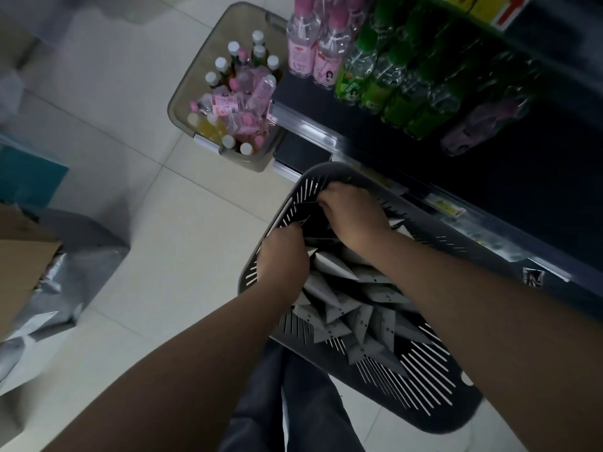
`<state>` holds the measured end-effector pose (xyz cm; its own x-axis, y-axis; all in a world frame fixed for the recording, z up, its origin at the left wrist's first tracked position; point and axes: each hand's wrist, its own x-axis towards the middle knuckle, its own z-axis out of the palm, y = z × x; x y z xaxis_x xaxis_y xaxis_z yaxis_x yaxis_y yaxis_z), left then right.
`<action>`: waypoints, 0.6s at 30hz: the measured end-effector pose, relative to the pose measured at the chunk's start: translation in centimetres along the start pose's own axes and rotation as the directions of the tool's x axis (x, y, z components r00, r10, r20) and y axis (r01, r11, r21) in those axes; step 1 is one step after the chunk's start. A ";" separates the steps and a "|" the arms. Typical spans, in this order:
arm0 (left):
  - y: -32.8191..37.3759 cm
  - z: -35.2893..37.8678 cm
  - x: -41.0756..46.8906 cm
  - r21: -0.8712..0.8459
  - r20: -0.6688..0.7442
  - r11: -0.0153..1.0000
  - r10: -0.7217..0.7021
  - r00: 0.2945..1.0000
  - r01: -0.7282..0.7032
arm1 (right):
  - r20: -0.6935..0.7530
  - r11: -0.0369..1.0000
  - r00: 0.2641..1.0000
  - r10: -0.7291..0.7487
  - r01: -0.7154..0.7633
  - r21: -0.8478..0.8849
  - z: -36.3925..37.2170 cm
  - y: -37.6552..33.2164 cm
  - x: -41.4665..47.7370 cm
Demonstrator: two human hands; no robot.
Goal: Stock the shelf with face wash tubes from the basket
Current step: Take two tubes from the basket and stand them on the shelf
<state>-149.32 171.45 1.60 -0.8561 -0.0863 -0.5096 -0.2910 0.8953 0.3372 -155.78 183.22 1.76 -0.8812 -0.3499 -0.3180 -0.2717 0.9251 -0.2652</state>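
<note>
A dark slotted basket is seen on the tiled floor, set against the front edge of a dark shelf. It is filled with pale grey face wash tubes, which are piled loosely with their flat crimped ends pointing in many directions; a few darker tubes are seen at the basket's far end.

2 bare hands are lowered into that far end. The left hand is placed near the basket's left rim with its back turned up and its fingers hidden below; whether its grip is apart or clamped on anything cannot be told. The right hand is placed just beyond it, with its fingers curled down against a dark tube by the far rim; whether the grip is clamped on that tube cannot be told either.

On the shelf, pink-capped bottles are lined up at the far end and green-capped bottles just beside them. A translucent bin holding mixed bottles is set on the floor by the shelf's far corner. A cardboard box, silver bags and a teal box are seen at the floor's left edge. Dark trousers are visible below the basket.
</note>
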 end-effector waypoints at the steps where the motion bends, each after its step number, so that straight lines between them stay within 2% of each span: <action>1: 0.2 -0.4 -0.3 0.014 -0.009 1.000 0.020 1.000 -0.020 | -0.015 1.000 1.000 0.006 -0.006 0.002 -0.4 0.0 -0.3; 11: 0.3 -4.5 -1.9 0.094 -0.069 0.993 0.075 0.995 -0.069 | -0.112 0.998 0.993 0.048 -0.043 0.048 -4.1 -0.4 -2.4; 18: 2.3 -10.6 -4.1 0.184 -0.149 0.964 0.219 0.964 -0.191 | -0.177 0.991 0.980 0.086 -0.066 0.118 -11.7 -0.8 -5.7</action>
<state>-151.02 169.20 12.89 -0.9529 0.0481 -0.2994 -0.0384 0.9602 0.2766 -155.03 186.16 14.42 -0.9557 -0.2375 -0.1737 -0.1655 0.9221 -0.3498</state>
